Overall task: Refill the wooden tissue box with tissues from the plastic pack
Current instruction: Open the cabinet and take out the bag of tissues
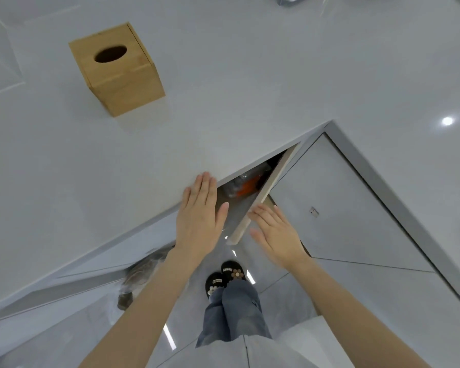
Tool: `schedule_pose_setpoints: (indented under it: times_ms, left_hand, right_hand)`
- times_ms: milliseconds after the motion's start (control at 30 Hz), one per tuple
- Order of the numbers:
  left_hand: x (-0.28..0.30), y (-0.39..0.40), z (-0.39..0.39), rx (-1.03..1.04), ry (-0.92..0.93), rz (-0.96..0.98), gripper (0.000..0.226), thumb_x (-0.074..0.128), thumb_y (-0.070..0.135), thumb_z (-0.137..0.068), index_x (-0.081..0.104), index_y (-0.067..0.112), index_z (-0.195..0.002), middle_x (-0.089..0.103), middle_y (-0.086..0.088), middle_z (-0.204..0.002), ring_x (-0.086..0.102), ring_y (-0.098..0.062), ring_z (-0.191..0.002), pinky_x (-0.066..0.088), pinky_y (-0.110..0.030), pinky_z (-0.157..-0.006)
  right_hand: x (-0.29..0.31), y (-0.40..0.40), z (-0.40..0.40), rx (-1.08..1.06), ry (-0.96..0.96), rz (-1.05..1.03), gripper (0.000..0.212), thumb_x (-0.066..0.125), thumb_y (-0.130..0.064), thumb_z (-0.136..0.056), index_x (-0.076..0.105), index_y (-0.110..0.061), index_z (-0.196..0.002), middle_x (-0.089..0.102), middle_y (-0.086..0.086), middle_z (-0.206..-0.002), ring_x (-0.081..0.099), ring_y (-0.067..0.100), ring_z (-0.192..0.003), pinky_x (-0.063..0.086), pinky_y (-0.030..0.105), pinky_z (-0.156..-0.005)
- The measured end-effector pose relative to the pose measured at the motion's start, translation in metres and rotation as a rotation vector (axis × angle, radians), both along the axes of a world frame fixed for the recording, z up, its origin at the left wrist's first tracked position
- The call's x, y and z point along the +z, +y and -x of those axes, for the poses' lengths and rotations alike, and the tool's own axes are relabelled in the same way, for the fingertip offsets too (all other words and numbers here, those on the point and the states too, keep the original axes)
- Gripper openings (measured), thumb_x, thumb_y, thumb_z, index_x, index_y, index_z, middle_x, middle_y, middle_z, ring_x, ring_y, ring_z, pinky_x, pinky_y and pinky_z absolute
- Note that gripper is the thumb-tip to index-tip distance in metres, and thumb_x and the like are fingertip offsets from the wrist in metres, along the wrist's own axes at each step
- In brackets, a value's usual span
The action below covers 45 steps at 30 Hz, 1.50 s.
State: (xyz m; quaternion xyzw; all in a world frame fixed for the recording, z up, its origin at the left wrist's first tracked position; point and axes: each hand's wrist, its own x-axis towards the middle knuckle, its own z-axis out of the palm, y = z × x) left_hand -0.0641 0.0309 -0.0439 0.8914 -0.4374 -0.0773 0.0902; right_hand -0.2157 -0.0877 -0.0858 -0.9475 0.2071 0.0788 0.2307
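Left hand [199, 213] out flat, fingers straight and together, palm down, fingertips lying over the edge of the white countertop [237, 88] just above the cabinet opening. It grasps nothing. Right hand [275, 235] is spread and relaxed too, fingers loosely fanned, its fingertips right at the edge of the open cabinet door [266, 192]; whether they actually touch the wood I cannot tell, but nothing is gripped. The door stands ajar, its pale edge running up between the two hands toward the counter's underside.

Inside the cabinet, in shadow between the hands and the counter edge, sits something in clear crinkled plastic with an orange patch [246, 183]. It may be the tissue pack, but it is too dim to be sure.

Out on the countertop, well apart from both hands and to the upper left, stands the wooden tissue box [117, 69], upright, its oval opening on top dark.

Below, the person's dark slippers [225, 278] and blue-grey trouser legs [234, 312] stand on a glossy tiled floor [276, 296]. To the left of the left forearm, low by the cabinet, a blurred bagged object [141, 274] rests on the floor.
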Motion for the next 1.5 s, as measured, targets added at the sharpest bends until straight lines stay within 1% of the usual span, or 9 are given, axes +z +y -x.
schedule_pose_setpoints:
  times_ms: [100,367,467,633,833,967,1167,1400,1500]
  left_hand:
    - [-0.001,-0.010,0.011,-0.071,-0.028,-0.025,0.064,0.012,0.045,-0.095,0.027,0.003,-0.141,0.032,-0.013,-0.149,0.013,-0.018,-0.136,0.012,-0.043,-0.110]
    - [-0.008,-0.025,0.019,-0.087,-0.008,-0.036,0.078,-0.017,0.057,-0.084,0.002,0.009,-0.143,0.000,-0.005,-0.152,-0.006,-0.018,-0.139,-0.001,-0.037,-0.113]
    - [-0.010,-0.025,0.021,-0.078,-0.022,-0.054,0.073,-0.014,0.056,-0.086,0.001,0.009,-0.140,-0.001,-0.005,-0.150,-0.002,-0.020,-0.139,0.004,-0.040,-0.113]
    - [-0.011,-0.026,0.022,-0.075,-0.012,-0.054,0.080,-0.015,0.057,-0.085,0.005,0.007,-0.144,-0.003,-0.005,-0.151,-0.004,-0.018,-0.140,0.001,-0.039,-0.114]
    - [-0.009,-0.025,0.023,-0.078,0.000,-0.065,0.075,-0.002,0.053,-0.086,0.006,0.008,-0.145,-0.005,-0.004,-0.152,-0.009,-0.017,-0.140,-0.004,-0.037,-0.114]
    - [-0.014,-0.024,0.021,-0.083,-0.040,-0.053,0.077,-0.009,0.054,-0.089,0.015,0.006,-0.144,0.010,-0.010,-0.154,0.002,-0.019,-0.141,-0.001,-0.037,-0.115]
    - [-0.013,-0.025,0.021,-0.081,-0.042,-0.082,0.070,0.001,0.048,-0.094,0.024,0.003,-0.142,0.024,-0.015,-0.152,0.016,-0.024,-0.140,0.000,-0.036,-0.113]
    - [-0.004,-0.034,0.027,0.001,-0.022,0.029,0.063,0.018,0.041,-0.092,0.033,0.001,-0.138,0.037,-0.017,-0.146,0.031,-0.030,-0.137,0.016,-0.046,-0.111]
    - [0.008,-0.049,0.023,0.037,0.027,0.129,0.063,0.016,0.042,-0.091,0.031,0.003,-0.140,0.038,-0.014,-0.146,0.029,-0.027,-0.139,0.012,-0.042,-0.112]
  right_hand:
    - [0.003,-0.002,0.019,-0.030,0.008,-0.014,0.086,-0.013,-0.060,-0.083,0.035,-0.016,-0.141,0.034,0.001,-0.150,0.014,0.008,-0.141,-0.010,0.024,-0.114]
    - [0.000,-0.014,0.074,-0.187,0.011,-0.049,0.084,-0.007,-0.060,-0.086,0.035,-0.010,-0.139,0.034,0.002,-0.150,0.011,0.000,-0.135,-0.017,0.008,-0.109]
    - [-0.002,-0.017,0.083,-0.278,-0.012,-0.047,0.080,-0.002,-0.058,-0.088,0.035,-0.009,-0.139,0.033,0.001,-0.150,0.014,-0.003,-0.134,-0.008,0.013,-0.113]
    - [-0.002,-0.019,0.086,-0.434,-0.044,-0.055,0.049,0.022,-0.030,-0.098,0.038,-0.005,-0.137,0.035,0.003,-0.148,0.019,-0.003,-0.130,-0.002,0.017,-0.113]
    - [-0.003,-0.030,0.092,-0.500,-0.024,0.005,0.067,0.011,-0.042,-0.088,0.044,-0.003,-0.133,0.043,0.007,-0.144,0.037,0.013,-0.134,0.005,0.024,-0.115]
    - [0.000,-0.042,0.092,-0.649,-0.066,-0.032,0.043,0.034,-0.022,-0.098,0.040,0.000,-0.135,0.037,0.012,-0.147,0.029,0.021,-0.138,0.006,0.026,-0.115]
    - [0.003,-0.073,0.093,-0.840,-0.091,-0.127,0.045,0.034,-0.022,-0.098,0.037,-0.002,-0.138,0.035,0.011,-0.148,0.031,0.023,-0.136,0.021,0.031,-0.113]
    - [0.000,-0.073,0.079,-0.833,-0.073,0.032,0.042,0.042,-0.012,-0.094,0.039,0.002,-0.134,0.044,0.019,-0.140,0.040,0.033,-0.127,0.028,0.045,-0.112]
    - [0.001,-0.071,0.056,-0.737,-0.153,-0.004,0.043,0.043,-0.009,-0.094,0.037,0.000,-0.136,0.042,0.019,-0.141,0.036,0.031,-0.132,0.024,0.039,-0.114]
